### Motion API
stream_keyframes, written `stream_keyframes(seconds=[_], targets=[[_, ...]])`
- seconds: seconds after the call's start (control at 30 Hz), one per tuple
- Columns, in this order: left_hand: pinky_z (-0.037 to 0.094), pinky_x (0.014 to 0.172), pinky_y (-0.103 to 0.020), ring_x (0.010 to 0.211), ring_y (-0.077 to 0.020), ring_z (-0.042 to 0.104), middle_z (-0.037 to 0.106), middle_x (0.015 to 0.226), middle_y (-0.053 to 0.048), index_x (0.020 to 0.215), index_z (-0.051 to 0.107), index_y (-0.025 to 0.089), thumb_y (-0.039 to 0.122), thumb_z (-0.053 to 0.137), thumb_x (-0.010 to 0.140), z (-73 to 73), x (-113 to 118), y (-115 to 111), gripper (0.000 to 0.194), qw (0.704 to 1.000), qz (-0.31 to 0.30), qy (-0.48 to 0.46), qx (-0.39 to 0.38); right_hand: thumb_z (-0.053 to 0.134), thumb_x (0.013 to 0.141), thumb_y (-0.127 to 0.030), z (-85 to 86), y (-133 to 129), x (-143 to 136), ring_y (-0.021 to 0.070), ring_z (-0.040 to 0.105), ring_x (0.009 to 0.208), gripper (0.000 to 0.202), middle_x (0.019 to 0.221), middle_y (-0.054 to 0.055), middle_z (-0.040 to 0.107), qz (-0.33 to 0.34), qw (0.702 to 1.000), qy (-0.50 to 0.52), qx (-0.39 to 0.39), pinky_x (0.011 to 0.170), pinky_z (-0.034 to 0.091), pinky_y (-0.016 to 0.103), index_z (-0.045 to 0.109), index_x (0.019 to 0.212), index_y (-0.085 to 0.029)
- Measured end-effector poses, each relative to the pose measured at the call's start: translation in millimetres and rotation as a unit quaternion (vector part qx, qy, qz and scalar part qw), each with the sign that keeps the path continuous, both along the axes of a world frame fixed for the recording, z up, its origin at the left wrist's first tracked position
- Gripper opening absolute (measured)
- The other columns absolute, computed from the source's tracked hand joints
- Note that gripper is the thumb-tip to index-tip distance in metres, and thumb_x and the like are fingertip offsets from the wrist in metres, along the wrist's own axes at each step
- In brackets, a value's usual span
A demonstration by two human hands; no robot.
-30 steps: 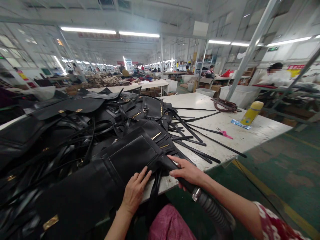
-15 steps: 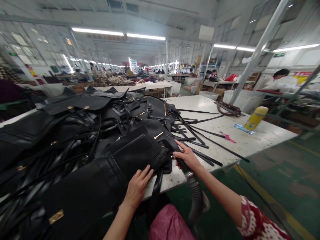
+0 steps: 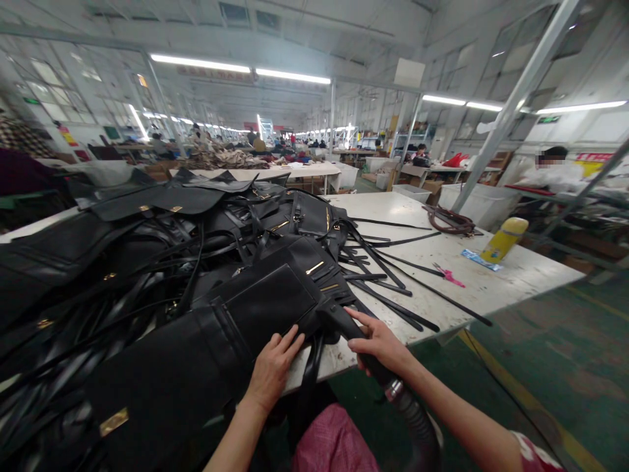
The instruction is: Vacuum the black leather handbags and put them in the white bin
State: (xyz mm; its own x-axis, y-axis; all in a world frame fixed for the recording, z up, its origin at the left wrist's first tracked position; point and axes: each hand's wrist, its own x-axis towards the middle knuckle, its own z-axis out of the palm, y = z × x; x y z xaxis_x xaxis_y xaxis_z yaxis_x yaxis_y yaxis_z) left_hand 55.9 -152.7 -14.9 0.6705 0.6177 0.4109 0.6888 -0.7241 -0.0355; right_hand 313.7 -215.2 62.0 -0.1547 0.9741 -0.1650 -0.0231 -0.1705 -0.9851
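A black leather bag (image 3: pixel 268 298) lies along the table's near edge, its flap (image 3: pixel 162 373) spread toward me with a gold clasp plate (image 3: pixel 114 421). My left hand (image 3: pixel 275 364) rests on the bag's near edge, fingers stretched out; its thumb is hidden. My right hand (image 3: pixel 378 337) is wrapped round a black hose nozzle (image 3: pixel 344 321), whose tip touches the bag's right end, below a gold zip (image 3: pixel 315 267). From the nozzle a ribbed hose (image 3: pixel 417 419) runs down beside my lap. A black strap (image 3: pixel 312 360) hangs over the table edge between my hands.
More black bags (image 3: pixel 162 203) are piled at the left and back. Loose straps (image 3: pixel 393 282) fan out across the white table (image 3: pixel 521 288). Pink-handled scissors (image 3: pixel 449 275), a yellow bottle (image 3: pixel 504 240) and a coiled brown strap (image 3: pixel 449 219) lie or stand at the right. A metal post rises behind.
My right hand has drawn the nozzle down and right along the bag's end, and the hose has swung right. My left hand stays in place on the bag.
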Motion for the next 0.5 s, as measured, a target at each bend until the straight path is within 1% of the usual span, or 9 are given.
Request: stream_keyframes(seconds=[0.17, 0.3, 0.4, 0.5], targets=[[0.049, 0.082, -0.037, 0.088, -0.0186, 0.048, 0.046, 0.129, -0.007, 0.122, 0.048, 0.019, -0.004, 0.036, 0.071, 0.9, -1.4, 1.1, 0.058, 1.000, -0.016, -0.023, -0.002, 0.061, 0.068, -0.022, 8.4, 41.6, -22.9, 0.0151, 0.056, 0.039, 0.070, 0.059, -0.006, 0.055, 0.018, 1.000, -0.006, 0.002, 0.030, 0.045, 0.024, 0.031, 0.131, -0.030], [0.049, 0.080, -0.035, 0.086, -0.0173, 0.049, 0.049, 0.126, -0.008, 0.120, 0.050, 0.020, -0.004, 0.033, 0.073, 1.0, -1.3, 1.5, 0.055, 0.998, -0.020, -0.051, -0.011, 0.061, 0.068, -0.022, 12.9, 79.6, -35.6, 0.0164, 0.055, 0.038, 0.072, 0.055, -0.004, 0.056, 0.035, 0.999, 0.003, -0.005, 0.031, 0.046, 0.026, 0.029, 0.132, -0.025], [0.050, 0.078, -0.033, 0.083, -0.0158, 0.049, 0.049, 0.126, -0.009, 0.119, 0.050, 0.020, -0.002, 0.032, 0.076, -0.9, -1.5, 0.7, 0.052, 0.998, -0.017, -0.061, -0.021, 0.060, 0.070, -0.022, 18.0, 111.2, -45.5, 0.0164, 0.056, 0.039, 0.070, 0.056, -0.003, 0.058, 0.042, 0.999, 0.001, -0.003, 0.032, 0.047, 0.026, 0.029, 0.133, -0.022], [0.049, 0.078, -0.034, 0.082, -0.0149, 0.048, 0.049, 0.126, -0.008, 0.119, 0.050, 0.020, 0.001, 0.033, 0.078, -1.4, -2.7, -0.6, 0.048, 0.998, -0.019, -0.056, -0.028, 0.060, 0.072, -0.021, 26.2, 148.3, -63.5, 0.0160, 0.056, 0.040, 0.070, 0.055, -0.003, 0.057, 0.045, 0.999, 0.000, 0.011, 0.033, 0.047, 0.025, 0.027, 0.134, -0.020]])
